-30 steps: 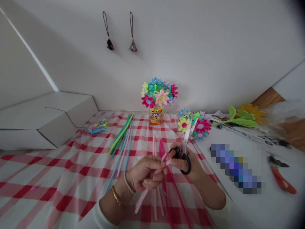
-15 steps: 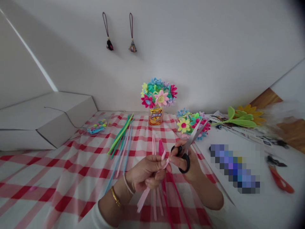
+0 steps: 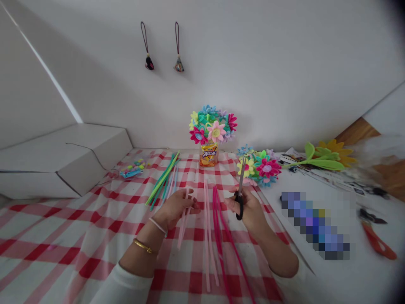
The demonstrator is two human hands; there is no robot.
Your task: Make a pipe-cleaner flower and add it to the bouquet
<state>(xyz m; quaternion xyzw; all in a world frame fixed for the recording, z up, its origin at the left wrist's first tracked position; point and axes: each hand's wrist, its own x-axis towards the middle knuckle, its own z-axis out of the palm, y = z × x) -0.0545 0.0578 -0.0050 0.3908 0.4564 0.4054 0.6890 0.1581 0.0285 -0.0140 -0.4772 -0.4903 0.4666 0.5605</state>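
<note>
My left hand point(image 3: 179, 207) pinches light pink pipe cleaner strips point(image 3: 182, 230) that hang down over the checked cloth. Black-handled scissors point(image 3: 240, 198) are in my right hand point(image 3: 248, 209), their blades pointing up and looking closed. Between the two hands, longer pale pink pipe cleaners point(image 3: 207, 240) lie on the cloth, with dark pink ones point(image 3: 223, 249) beside them on the right. Both hands are apart, the right one near the bunch of fuzzy flowers point(image 3: 257, 168).
Green pipe cleaners point(image 3: 163, 179) and a small blue packet point(image 3: 131, 172) lie at the left, near a white box point(image 3: 95, 147). A flower-filled orange cup point(image 3: 208, 155) stands at the back. Orange-handled pliers point(image 3: 378, 240) and a yellow flower point(image 3: 335, 152) are on the right.
My hands have moved apart, the left taking the light pink strips leftward. The scissors' blades have swung more upright and closed. The view has shifted slightly.
</note>
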